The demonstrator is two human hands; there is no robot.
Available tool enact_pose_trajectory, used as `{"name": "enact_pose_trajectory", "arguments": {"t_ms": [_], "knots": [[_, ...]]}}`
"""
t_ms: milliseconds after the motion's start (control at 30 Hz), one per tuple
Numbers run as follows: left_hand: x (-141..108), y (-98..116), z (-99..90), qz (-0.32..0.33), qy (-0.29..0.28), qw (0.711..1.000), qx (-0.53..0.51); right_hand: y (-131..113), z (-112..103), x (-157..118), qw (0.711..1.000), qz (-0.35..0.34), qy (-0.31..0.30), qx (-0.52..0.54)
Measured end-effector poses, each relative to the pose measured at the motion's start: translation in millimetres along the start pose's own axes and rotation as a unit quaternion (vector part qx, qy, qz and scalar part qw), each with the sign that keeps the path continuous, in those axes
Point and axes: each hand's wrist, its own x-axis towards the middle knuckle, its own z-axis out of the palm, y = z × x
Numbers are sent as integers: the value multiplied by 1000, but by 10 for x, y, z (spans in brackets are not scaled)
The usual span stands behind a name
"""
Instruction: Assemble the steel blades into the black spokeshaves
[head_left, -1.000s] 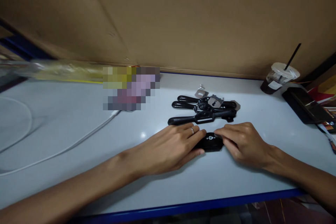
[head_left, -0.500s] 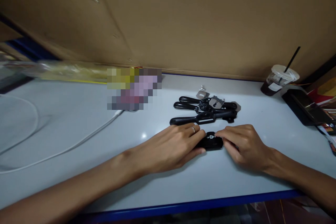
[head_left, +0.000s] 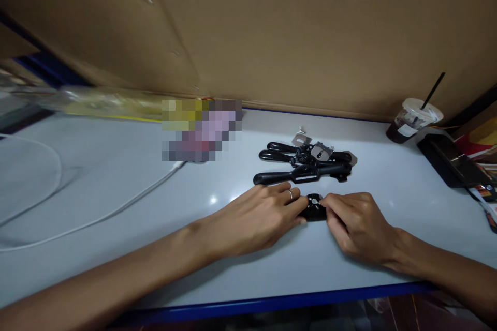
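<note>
Both hands at one black tool [head_left: 316, 213], low on the white tabletop [head_left: 233, 279], nearer us than the rest of the hardware. Left hand [head_left: 267, 212]: fingers close together, gripping the tool's left end. Right hand [head_left: 359, 222]: thumb and forefinger drawn narrow, pinching its right side beside the silver-coloured fitting [head_left: 314, 200]. Our fingers hide both ends.

Progress, by our reading: the fitting sits on the tool, and handling is under way. We cannot tell how tight it is, nor whether a plate lies beneath. Beyond, three black-handled tools [head_left: 272, 177] lie grouped; one metal plate [head_left: 321, 152] rests on them, another plate [head_left: 300, 139] lies just behind with small screws [head_left: 302, 130] by it. These look loose, not fitted, so we count them as undone.

Edges: blue front edge [head_left: 272, 302] runs on our side of the hands; cardboard wall [head_left: 295, 36] bounds the back. The grouped tools sit close to our left knuckles, leaving little margin forward. We judge sideways travel easier to the right, short of the dark stand [head_left: 450, 160] and lidded cup [head_left: 407, 119]. To the left, white cable [head_left: 128, 204] crosses the top.
</note>
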Motion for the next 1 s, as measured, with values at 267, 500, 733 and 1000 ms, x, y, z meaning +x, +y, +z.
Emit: {"name": "enact_pose_trajectory", "arguments": {"t_ms": [267,500,733,1000], "knots": [[-5,-7,43,7,-3,1000,3,-76,49,-23,999,35,15,6],[3,3,1,2,-23,1000,6,-181,74,-49,996,90,5,12],[9,21,13,-10,-7,1000,26,-86,-5,36,995,92,-44,-2],[90,3,-146,-17,37,995,93,240,-73,89,990,129,-40,-49]]}}
